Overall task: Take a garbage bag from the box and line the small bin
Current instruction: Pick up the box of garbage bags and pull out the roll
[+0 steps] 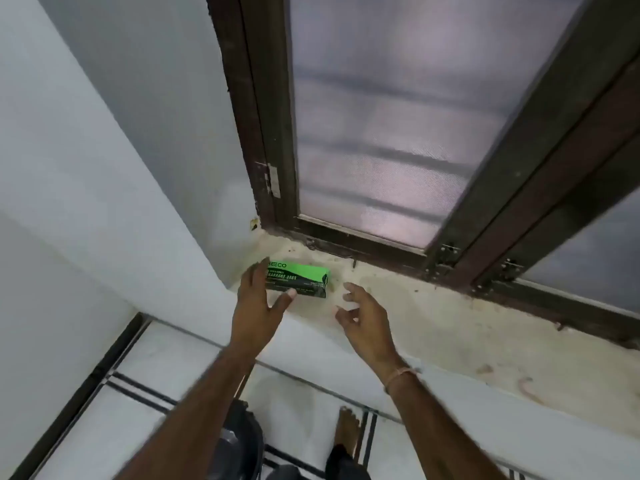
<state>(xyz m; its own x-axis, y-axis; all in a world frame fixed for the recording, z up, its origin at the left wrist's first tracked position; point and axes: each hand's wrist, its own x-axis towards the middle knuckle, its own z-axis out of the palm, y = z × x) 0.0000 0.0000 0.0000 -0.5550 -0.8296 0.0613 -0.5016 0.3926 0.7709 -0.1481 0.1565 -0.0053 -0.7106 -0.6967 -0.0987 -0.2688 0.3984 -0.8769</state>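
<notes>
One green-and-black garbage bag box (298,279) on the sill (450,327), fingers of both hands spread, ungrasping.

A dark-framed window (398,133) with frosted panes sits above a dusty stone sill (450,334), white walls (86,150), and tiled floor (145,393).

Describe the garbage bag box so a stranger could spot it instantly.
Find the brown-framed window and follow its dusty beige sill to the left corner by the white wall. The small green-and-black cardboard box lies flat there, the only brightly coloured thing on the sill.
</notes>
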